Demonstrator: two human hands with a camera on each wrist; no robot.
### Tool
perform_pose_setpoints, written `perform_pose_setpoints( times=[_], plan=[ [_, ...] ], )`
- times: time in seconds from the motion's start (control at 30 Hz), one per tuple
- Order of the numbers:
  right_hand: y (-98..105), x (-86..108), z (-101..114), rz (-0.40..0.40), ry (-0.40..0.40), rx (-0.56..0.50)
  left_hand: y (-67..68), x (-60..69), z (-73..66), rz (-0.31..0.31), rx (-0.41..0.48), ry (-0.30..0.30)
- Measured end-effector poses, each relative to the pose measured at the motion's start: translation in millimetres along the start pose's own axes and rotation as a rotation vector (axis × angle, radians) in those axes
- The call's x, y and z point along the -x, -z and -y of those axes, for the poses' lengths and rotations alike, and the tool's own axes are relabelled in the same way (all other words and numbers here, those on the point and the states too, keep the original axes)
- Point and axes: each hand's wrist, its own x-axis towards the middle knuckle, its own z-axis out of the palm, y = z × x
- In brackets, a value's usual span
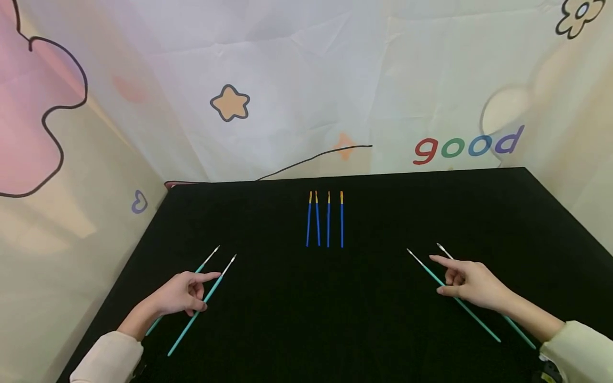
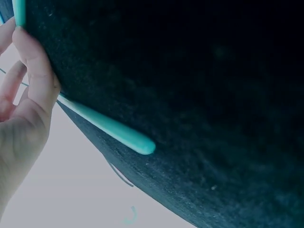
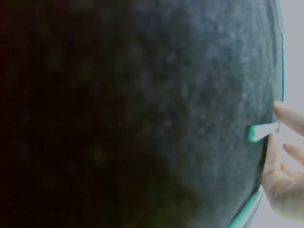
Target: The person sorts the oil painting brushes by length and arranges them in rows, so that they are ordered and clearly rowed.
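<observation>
Teal brushes (image 1: 210,292), tips (image 1: 228,266) seemingly silver; gold-ended blue brushes (image 1: 328,223); black tabletop (image 1: 287,298)

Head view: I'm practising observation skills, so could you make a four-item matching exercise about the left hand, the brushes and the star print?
1 Left hand
2 Blue brushes
3 Teal brushes
4 Star print

A On the backdrop
B Slanting, two on each side
C Index finger extended
D Four, side by side

Pairs: 1-C, 2-D, 3-B, 4-A

Wrist cameras closely view the table (image 1: 306,319) the head camera overlooks
</observation>
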Motion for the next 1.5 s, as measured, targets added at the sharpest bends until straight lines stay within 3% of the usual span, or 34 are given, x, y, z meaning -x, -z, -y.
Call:
perform_pose_setpoints(
  times=[0.17,0.37,0.9,1.2,1.5],
  plan=[
    [0.6,-0.8,-5.6,0.011,0.071,-0.010,-1.7,1.7,-1.5,-0.016,0.012,0.000],
    [1.5,0.3,-10.2,0.020,0.070,-0.032,-4.4,4.2,-7.4,-0.028,0.018,-0.007],
    [7.0,1.1,-12.7,0.086,0.139,-0.081,-3.2,1.3,-8.5,-0.048,-0.090,-0.019],
    [4.8,2.2,-16.6,0.071,0.164,-0.127,5.7,3.8,0.1,0.030,0.122,-0.031],
    [3.8,2.3,-19.3,0.088,0.169,-0.129,3.8,4.2,-8.1,0.019,0.154,-0.094]
  ],
)
